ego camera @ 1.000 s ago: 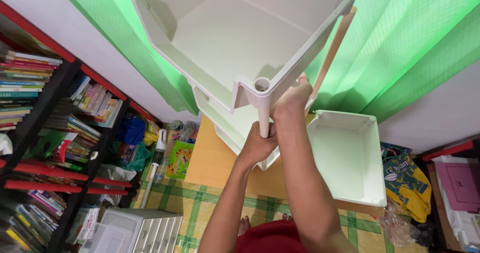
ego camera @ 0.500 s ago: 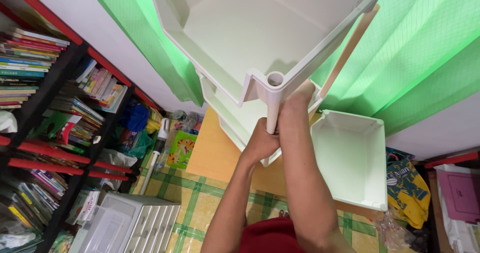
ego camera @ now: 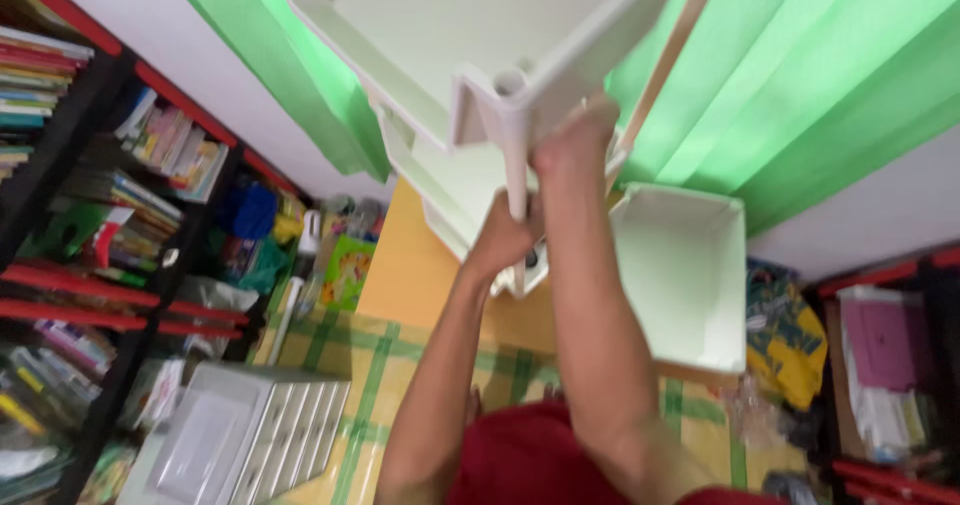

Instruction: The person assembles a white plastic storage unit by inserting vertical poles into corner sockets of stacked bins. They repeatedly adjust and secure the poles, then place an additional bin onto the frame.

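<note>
Left hand [ego camera: 503, 235] is wrapped tight around the white corner post [ego camera: 517, 180] of a tiered plastic rack, fingers curled about the post below the top tray [ego camera: 440, 35]. Right hand [ego camera: 572, 137] presses up against the underside of that tray's corner, just beside the post socket [ego camera: 510, 83]; the picture is blurred, and whether its fingers are curled or flat cannot be told. The lower trays [ego camera: 440, 200] of the rack sit stacked beneath the top one, partly hidden behind both forearms.

A loose white bin [ego camera: 680, 275] lies to the right on a wooden tabletop [ego camera: 415, 270], near the rack's foot but apart from it. A slim wooden slat [ego camera: 665, 60] leans behind the right hand, close to the tray's edge. Green curtains [ego camera: 800, 75] hang directly behind the rack, pressing in on its far side.

On the left a red-and-black bookshelf [ego camera: 110, 215] full of books stands well apart, with bags and bottles [ego camera: 300, 255] crowded between it and the table. A grey drawer unit [ego camera: 240, 430] sits on the checked floor [ego camera: 380, 365] below, and piled goods [ego camera: 880, 365] line the right.
</note>
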